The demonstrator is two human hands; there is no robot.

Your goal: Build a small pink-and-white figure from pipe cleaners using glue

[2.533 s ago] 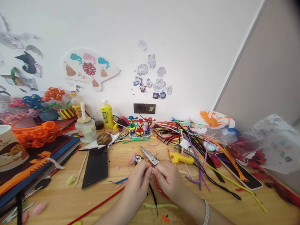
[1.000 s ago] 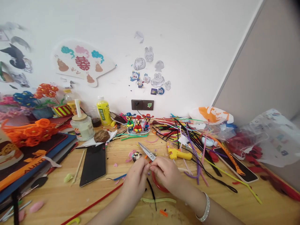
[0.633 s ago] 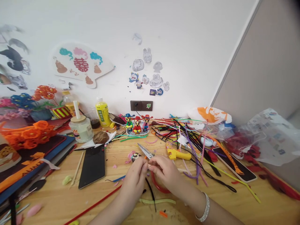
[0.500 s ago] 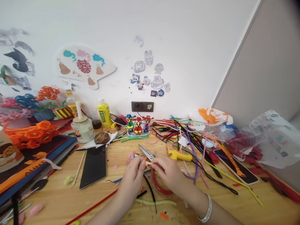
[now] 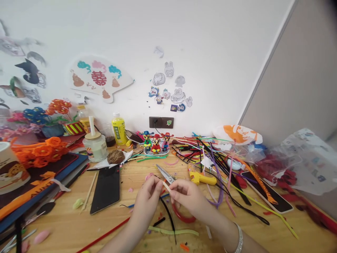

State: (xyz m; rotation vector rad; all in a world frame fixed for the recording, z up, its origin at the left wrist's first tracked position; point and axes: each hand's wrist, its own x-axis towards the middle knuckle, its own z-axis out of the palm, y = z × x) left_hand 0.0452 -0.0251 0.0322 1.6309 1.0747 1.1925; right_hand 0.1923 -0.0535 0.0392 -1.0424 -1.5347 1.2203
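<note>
A short cream-coloured strip [image 5: 166, 186] stretches between my two hands, low over the wooden table. My left hand [image 5: 147, 200] pinches one end with thumb and index finger. On the other end, the fingertips of my right hand [image 5: 188, 197] are closed. Just beyond and partly under my hands lies a pair of scissors [image 5: 164, 173] with a red handle; my right hand hides part of it. A black fuzzy stem [image 5: 167, 215] and a pale green one [image 5: 175, 231] rest below my hands. Behind my left fingers is a small pink curled piece [image 5: 149, 176].
A yellow glue gun [image 5: 202, 178] lies right of the scissors, before a heap of coloured fuzzy stems [image 5: 189, 149]. Small figurines [image 5: 156, 144] stand at the back. At left are a black phone [image 5: 105, 189], a candle jar [image 5: 95, 149] and a yellow bottle [image 5: 118, 130].
The strip between my fingers now shows more of its length, and my fingertips are slightly farther apart. The whole view has shifted a little; the objects on the table stay in place.
</note>
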